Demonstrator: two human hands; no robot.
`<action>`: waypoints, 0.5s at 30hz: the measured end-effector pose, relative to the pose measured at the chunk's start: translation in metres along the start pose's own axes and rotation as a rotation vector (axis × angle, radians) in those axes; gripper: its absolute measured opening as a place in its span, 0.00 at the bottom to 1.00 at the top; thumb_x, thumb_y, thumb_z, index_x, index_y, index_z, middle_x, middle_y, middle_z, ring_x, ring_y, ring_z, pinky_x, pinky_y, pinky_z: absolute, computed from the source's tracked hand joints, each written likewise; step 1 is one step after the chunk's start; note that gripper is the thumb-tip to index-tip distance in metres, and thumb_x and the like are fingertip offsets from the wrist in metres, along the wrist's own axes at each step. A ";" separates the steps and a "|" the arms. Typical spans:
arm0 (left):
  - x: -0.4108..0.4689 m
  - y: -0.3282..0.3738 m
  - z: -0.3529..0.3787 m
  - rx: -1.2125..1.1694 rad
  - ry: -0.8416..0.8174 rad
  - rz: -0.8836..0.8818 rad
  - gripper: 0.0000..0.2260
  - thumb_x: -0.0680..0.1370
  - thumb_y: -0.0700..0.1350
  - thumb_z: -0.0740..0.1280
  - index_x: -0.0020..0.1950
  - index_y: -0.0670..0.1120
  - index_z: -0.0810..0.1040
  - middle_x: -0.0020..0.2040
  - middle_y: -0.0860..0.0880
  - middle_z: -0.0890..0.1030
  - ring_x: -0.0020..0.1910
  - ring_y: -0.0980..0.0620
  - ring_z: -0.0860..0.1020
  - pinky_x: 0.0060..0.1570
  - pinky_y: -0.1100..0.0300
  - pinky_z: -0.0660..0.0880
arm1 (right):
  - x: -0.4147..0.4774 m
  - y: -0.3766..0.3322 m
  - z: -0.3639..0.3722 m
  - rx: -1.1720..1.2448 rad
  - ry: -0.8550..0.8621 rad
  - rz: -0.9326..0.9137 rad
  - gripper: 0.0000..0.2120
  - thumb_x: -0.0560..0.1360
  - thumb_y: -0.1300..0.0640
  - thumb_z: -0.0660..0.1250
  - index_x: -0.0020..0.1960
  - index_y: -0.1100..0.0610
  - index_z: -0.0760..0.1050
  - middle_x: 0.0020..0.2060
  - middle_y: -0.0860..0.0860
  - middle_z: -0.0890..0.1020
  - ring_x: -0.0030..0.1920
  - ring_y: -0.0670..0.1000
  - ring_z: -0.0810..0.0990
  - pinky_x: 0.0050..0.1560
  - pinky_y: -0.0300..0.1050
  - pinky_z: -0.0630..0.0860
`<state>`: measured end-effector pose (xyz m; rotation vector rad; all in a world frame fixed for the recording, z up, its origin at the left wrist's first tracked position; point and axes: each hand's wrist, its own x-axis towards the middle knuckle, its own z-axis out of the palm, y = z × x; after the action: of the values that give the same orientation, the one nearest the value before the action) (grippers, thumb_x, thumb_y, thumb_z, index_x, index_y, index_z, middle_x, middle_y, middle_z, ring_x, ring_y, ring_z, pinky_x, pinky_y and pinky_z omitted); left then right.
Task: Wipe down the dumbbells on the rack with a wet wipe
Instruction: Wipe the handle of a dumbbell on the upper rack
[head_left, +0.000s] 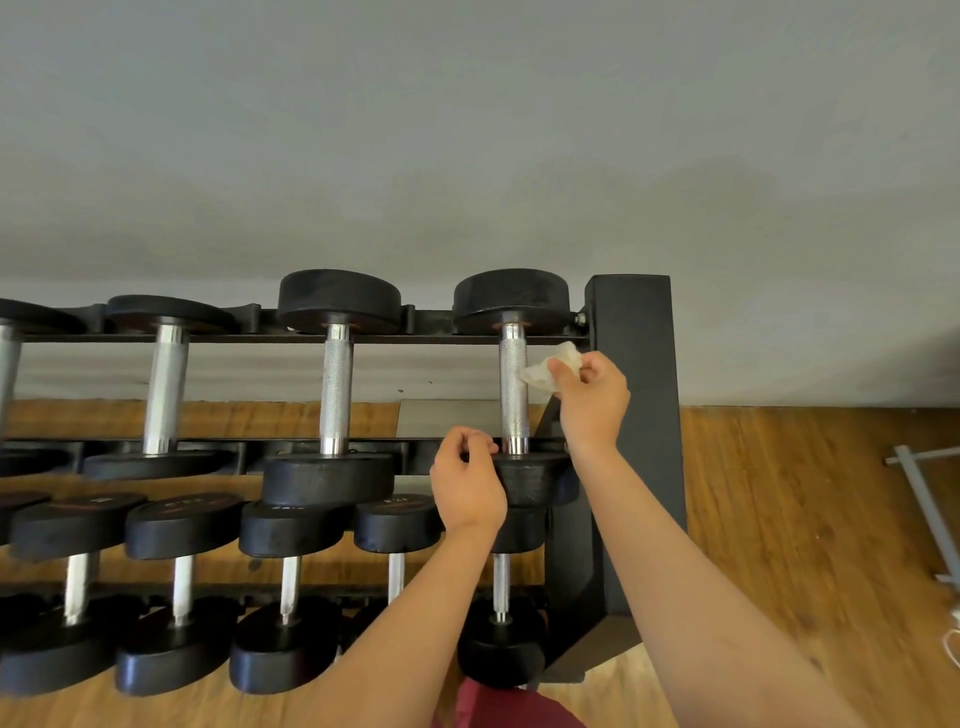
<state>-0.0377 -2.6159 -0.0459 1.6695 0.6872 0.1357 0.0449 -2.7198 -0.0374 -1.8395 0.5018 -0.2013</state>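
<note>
Rack post (639, 364) just beside R hand (592, 400) pinching wipe (545, 371) at dumbbell handle (513, 395); L hand (467, 488) grips its near head (535, 480).

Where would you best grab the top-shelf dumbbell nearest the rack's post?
Probably the knurled steel handle of the black round-headed dumbbell, mid-length, from above: it lies exposed between the heads, which sit in the black metal rack's cradles.
</note>
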 end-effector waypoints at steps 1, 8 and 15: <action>0.000 0.000 0.000 0.001 0.000 0.000 0.11 0.81 0.41 0.59 0.41 0.44 0.76 0.39 0.50 0.80 0.42 0.57 0.77 0.42 0.66 0.70 | 0.001 -0.001 -0.001 -0.031 0.020 -0.007 0.08 0.75 0.59 0.71 0.43 0.63 0.76 0.38 0.54 0.79 0.40 0.52 0.78 0.36 0.38 0.74; 0.000 -0.001 -0.001 -0.007 -0.009 -0.005 0.11 0.81 0.41 0.59 0.41 0.46 0.76 0.39 0.50 0.80 0.42 0.56 0.77 0.43 0.63 0.72 | 0.004 -0.002 0.006 -0.188 0.061 -0.085 0.07 0.77 0.62 0.67 0.45 0.58 0.68 0.36 0.47 0.73 0.38 0.47 0.72 0.34 0.32 0.64; 0.001 -0.001 -0.001 0.002 -0.017 -0.005 0.11 0.81 0.41 0.59 0.40 0.46 0.76 0.39 0.49 0.79 0.42 0.54 0.77 0.45 0.59 0.75 | -0.001 -0.012 0.014 -0.112 -0.100 -0.109 0.06 0.77 0.62 0.67 0.44 0.57 0.71 0.36 0.46 0.74 0.36 0.43 0.73 0.37 0.32 0.68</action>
<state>-0.0379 -2.6145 -0.0471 1.6687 0.6791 0.1173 0.0526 -2.7042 -0.0307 -1.9780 0.3500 -0.1563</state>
